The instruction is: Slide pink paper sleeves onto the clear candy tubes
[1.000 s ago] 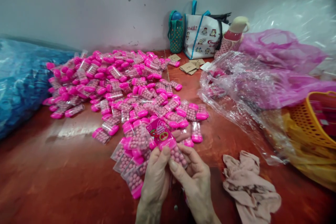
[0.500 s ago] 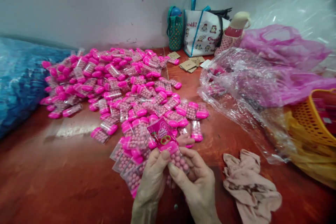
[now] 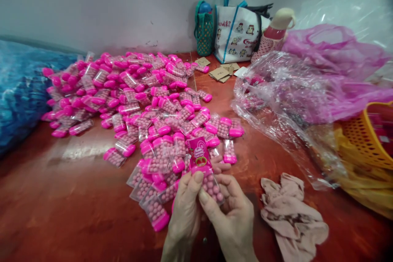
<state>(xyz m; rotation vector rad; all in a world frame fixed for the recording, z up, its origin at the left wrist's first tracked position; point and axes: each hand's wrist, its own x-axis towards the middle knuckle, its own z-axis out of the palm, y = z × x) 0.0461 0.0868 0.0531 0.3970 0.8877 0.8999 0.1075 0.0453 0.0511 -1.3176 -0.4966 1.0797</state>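
Between my two hands is a small clear candy box (image 3: 212,189) filled with pink balls, a printed magenta label (image 3: 199,153) rising at its top. My left hand (image 3: 188,202) pinches it at the left, thumb on the box's upper part. On the other side, my right hand (image 3: 231,208) has its thumb pressed on the front and fingers behind. Just beyond and left of my hands lie candy boxes with pink caps (image 3: 158,213), several of them in an overlapping row. They run on into a large heap of the same boxes (image 3: 132,77).
A blue plastic sack (image 3: 21,94) stands at the left. Cardboard pieces (image 3: 219,74), a white tote bag (image 3: 236,41) and a bottle (image 3: 278,28) are by the wall. To the right are crumpled clear plastic (image 3: 276,90), a yellow basket (image 3: 357,135) and a pinkish cloth (image 3: 294,221).
The box and its label have turned more upright between my hands. My left hand has shifted slightly right, uncovering a pink cap in the row. The view has shifted a little.
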